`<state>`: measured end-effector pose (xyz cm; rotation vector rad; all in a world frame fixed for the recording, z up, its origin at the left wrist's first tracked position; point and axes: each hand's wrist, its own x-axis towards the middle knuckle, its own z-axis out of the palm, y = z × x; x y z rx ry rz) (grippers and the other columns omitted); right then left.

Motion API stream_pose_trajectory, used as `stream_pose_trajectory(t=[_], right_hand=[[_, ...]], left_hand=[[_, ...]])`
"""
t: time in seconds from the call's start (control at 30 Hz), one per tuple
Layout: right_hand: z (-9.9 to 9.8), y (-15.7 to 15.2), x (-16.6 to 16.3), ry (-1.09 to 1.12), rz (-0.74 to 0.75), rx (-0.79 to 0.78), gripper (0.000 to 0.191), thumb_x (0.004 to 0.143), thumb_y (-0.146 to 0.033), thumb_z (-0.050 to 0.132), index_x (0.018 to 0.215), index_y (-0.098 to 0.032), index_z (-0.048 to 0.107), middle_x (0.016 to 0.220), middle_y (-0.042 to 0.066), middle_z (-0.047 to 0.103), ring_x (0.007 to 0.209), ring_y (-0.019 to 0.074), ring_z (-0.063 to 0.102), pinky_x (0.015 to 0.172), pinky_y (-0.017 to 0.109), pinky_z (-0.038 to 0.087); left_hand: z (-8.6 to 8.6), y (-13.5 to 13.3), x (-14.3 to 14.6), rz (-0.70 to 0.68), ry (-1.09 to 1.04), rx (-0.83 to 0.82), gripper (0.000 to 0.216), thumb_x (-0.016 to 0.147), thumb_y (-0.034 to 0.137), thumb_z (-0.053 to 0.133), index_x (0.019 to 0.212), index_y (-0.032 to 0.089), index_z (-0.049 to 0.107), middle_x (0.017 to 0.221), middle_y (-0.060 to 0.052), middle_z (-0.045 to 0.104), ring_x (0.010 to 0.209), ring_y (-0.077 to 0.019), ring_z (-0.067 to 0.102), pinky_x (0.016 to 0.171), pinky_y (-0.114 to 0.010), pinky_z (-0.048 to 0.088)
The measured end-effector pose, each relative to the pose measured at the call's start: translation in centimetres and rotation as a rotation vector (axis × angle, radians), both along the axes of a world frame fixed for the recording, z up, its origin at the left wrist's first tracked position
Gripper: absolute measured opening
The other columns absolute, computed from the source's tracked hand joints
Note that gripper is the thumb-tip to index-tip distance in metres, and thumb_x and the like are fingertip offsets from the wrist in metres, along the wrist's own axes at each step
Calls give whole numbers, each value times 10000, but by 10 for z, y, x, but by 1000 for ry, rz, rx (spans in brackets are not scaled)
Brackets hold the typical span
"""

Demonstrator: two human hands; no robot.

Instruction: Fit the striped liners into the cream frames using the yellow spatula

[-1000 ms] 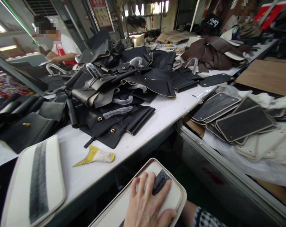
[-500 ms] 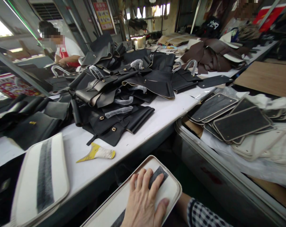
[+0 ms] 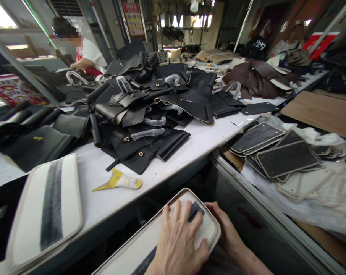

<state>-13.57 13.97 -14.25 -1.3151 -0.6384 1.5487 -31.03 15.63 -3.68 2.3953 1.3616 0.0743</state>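
A pale, round-cornered bag panel (image 3: 138, 244) with a raised rim and a dark strip down its middle is tilted at the front, off the table's near edge. My left hand (image 3: 180, 235) lies on its face, fingers spread and bent, fingertips beside the dark strip. At the panel's right end, my right hand (image 3: 226, 227) holds the rim, with some of its fingers hidden behind the edge. Another pale panel (image 3: 71, 198) with a dark strip lies on the table to the left. Between it and the black leather pieces rests a yellow scraper (image 3: 118, 180) with a wrapped handle.
Black leather bag pieces (image 3: 150, 103) with plastic-wrapped handles are heaped on the white table (image 3: 173, 168). On the right, a bin (image 3: 247, 202) carries stacked dark panels (image 3: 287, 154). Brown leather pieces (image 3: 253, 78) lie farther back. A person (image 3: 88, 57) sits at the far left.
My right hand has come up from beneath the panel to its right-end rim. The left hand stays on the panel, its fingers shifted slightly. The whole view has turned a little.
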Motion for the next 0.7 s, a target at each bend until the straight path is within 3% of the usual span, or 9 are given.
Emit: stream_pose_trajectory(t=[0.1, 0.17, 0.33, 0.43, 0.6, 0.7], right_hand=[[21, -17, 11, -307, 169, 92, 478, 867, -565, 594, 1161, -191, 636, 964, 66, 676, 842, 223, 615, 730, 304, 485], [33, -25, 12, -424, 224, 73, 479, 856, -539, 627, 1174, -181, 622, 851, 34, 649, 756, 192, 589, 649, 268, 461], [37, -32, 5, -375, 180, 17, 509, 880, -551, 589, 1199, -155, 615, 658, -18, 558, 540, 124, 470, 508, 234, 380], [35, -31, 2, -324, 157, 45, 487, 865, -547, 611, 1141, -150, 666, 650, 1, 580, 571, 138, 501, 517, 232, 400], [41, -27, -1, -419, 70, 54, 448, 861, -560, 598, 989, -155, 739, 536, -6, 510, 661, 190, 563, 589, 250, 471], [49, -24, -1, -581, 129, 126, 431, 900, -532, 554, 1031, -165, 739, 698, 32, 634, 754, 208, 597, 696, 277, 501]], left_hand=[[0, -1, -1, -17, -10, -9, 400, 828, 555, 581, 1162, 335, 569, 1379, -57, 511, 1260, -363, 436, 1027, -658, 296], [0, -2, -2, -29, -11, -2, 378, 829, 529, 587, 1143, 319, 573, 1340, -62, 539, 1238, -367, 451, 1018, -665, 302], [-6, -5, -1, -74, -42, 57, 372, 844, 468, 574, 1166, 282, 556, 1333, -84, 543, 1293, -336, 415, 1086, -623, 272], [-11, -8, 0, -120, -50, 67, 384, 853, 412, 563, 1195, 240, 541, 1360, -113, 521, 1319, -295, 404, 1116, -536, 295], [-14, -7, -2, -138, -68, 61, 356, 858, 403, 547, 1169, 230, 543, 1313, -101, 528, 1220, -312, 462, 1025, -543, 393], [-11, -6, -3, -155, -79, 66, 358, 869, 400, 532, 1187, 237, 531, 1276, -99, 538, 1188, -315, 470, 994, -550, 415]])
